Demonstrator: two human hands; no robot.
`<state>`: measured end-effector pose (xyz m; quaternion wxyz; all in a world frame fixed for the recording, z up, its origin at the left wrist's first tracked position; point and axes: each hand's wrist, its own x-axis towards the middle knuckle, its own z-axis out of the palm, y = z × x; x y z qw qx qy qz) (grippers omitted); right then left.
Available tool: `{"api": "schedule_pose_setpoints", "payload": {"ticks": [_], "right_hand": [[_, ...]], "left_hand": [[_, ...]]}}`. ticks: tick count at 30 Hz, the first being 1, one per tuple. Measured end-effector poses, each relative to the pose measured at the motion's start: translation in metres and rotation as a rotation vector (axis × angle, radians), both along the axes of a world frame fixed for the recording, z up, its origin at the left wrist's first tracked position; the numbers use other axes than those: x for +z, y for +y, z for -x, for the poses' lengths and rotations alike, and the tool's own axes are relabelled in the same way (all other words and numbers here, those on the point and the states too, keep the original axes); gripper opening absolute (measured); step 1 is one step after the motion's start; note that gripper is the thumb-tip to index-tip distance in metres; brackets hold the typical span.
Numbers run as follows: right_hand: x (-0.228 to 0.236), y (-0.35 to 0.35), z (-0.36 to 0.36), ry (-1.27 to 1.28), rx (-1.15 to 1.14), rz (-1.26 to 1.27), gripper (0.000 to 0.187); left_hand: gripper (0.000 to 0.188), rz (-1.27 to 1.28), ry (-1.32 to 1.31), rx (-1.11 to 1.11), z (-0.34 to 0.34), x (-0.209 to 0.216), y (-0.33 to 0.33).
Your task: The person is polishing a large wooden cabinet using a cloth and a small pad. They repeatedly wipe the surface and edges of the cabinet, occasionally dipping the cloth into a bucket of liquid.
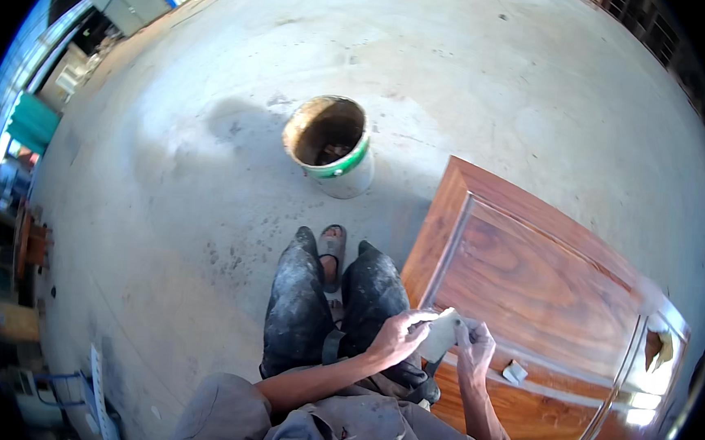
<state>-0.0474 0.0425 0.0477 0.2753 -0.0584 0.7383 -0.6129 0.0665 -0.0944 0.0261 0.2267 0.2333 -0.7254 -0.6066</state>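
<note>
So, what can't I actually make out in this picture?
All in the head view:
Pale sheet: its pinched edges are covered by the fingers of the left hand and right hand.
Scraps in the bucket: too small and shaded to identify.
Wooden panel: partly hidden by the right forearm, and cut off by the lower edge.
Clutter along the left rim: small and blurred.

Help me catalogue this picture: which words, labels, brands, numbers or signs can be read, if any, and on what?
None can be read.
Bucket: pale mark on its green band, too small to make out.
Held pale sheet: no legible writing.
Wooden panel: none visible.
</note>
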Motion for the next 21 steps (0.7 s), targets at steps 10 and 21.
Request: {"api": "schedule_pose_setpoints", "payload": {"ticks": [10,21], "right_hand": [[0.033,0.016,0.014,0.428,0.332,-0.332,0.036],[0.008,0.015,0.002,0.004,0.266,-0.047,0.044]], "left_hand": [[0.037,-0.666,-0.111,-0.306,0.033,-0.012,-0.018],[0.047,-0.596,-0.102,-0.279,0.03,-0.007,-0.018]]}}
